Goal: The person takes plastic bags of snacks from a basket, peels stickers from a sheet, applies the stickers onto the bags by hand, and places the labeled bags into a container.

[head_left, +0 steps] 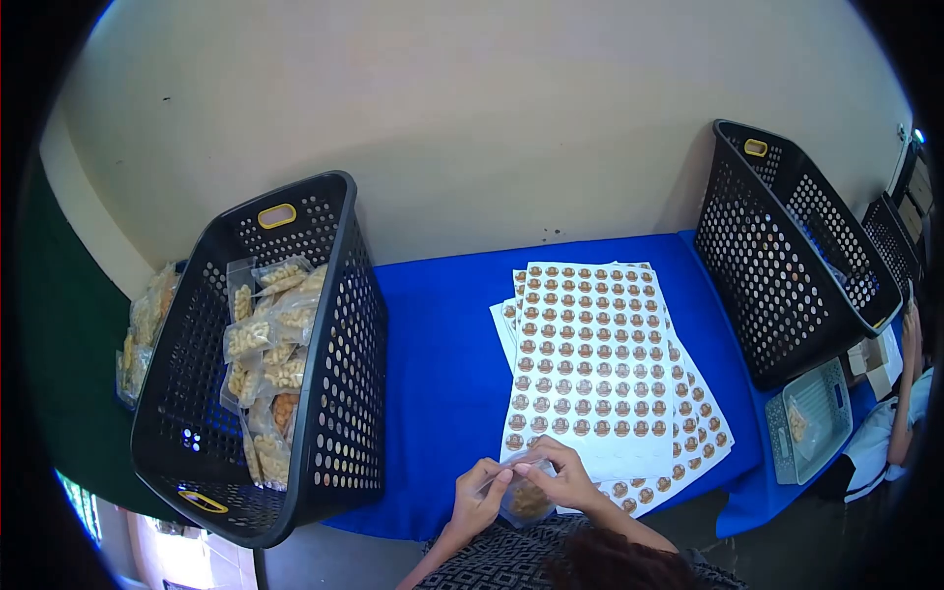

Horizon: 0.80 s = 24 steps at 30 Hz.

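Observation:
Both my hands pinch the top of a clear plastic bag (528, 501) with light brown food pieces inside, close to my body at the table's front edge. My left hand (480, 497) grips the bag's upper left side, thumb pressed to the fingers. On the upper right side, my right hand (560, 479) is closed with its fingertips near the left thumb. Just beyond my hands lie several overlapping white sheets of round brown stickers (590, 359). The top sheet has bare spots along its lower rows.
On the left, a black perforated basket (349, 393) holds several bags of snacks (275, 334). More bags (147, 324) lie beyond it. At right stand another black basket (757, 265) and a grey-green tray (787, 457) holding a bag. A co-worker's arm (905, 393) shows at the far right.

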### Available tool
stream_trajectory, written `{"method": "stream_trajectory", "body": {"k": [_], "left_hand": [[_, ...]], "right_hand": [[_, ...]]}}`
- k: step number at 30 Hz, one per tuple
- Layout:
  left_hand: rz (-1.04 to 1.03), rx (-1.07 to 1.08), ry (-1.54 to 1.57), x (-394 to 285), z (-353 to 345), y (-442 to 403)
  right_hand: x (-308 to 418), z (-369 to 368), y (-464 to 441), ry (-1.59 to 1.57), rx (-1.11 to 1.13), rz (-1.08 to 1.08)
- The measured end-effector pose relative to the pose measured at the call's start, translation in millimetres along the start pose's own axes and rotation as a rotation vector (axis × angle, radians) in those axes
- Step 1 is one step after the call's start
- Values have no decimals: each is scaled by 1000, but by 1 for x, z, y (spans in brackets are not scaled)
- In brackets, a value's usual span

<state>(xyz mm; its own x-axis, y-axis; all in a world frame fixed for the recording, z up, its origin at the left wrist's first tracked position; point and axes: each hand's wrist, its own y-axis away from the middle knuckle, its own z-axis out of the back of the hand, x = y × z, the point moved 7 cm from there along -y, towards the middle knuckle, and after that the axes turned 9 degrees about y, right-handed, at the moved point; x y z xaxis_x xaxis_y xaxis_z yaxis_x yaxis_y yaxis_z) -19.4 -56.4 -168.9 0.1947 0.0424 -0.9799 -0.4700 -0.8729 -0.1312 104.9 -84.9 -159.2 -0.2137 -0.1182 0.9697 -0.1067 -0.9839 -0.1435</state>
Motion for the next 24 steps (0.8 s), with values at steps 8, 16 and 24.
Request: {"method": "stream_trajectory", "body": {"k": [8,16,24], "left_hand": [[-48,-198,-34,3,17,2],[36,-77,123,-1,15,-3],[-167,-55,-128,-11,15,-1]], "right_hand": [[-14,1,2,-129,-128,-47],[-19,10,3,-348,-97,-90],[-18,13,4,-330,-123,-159]]}}
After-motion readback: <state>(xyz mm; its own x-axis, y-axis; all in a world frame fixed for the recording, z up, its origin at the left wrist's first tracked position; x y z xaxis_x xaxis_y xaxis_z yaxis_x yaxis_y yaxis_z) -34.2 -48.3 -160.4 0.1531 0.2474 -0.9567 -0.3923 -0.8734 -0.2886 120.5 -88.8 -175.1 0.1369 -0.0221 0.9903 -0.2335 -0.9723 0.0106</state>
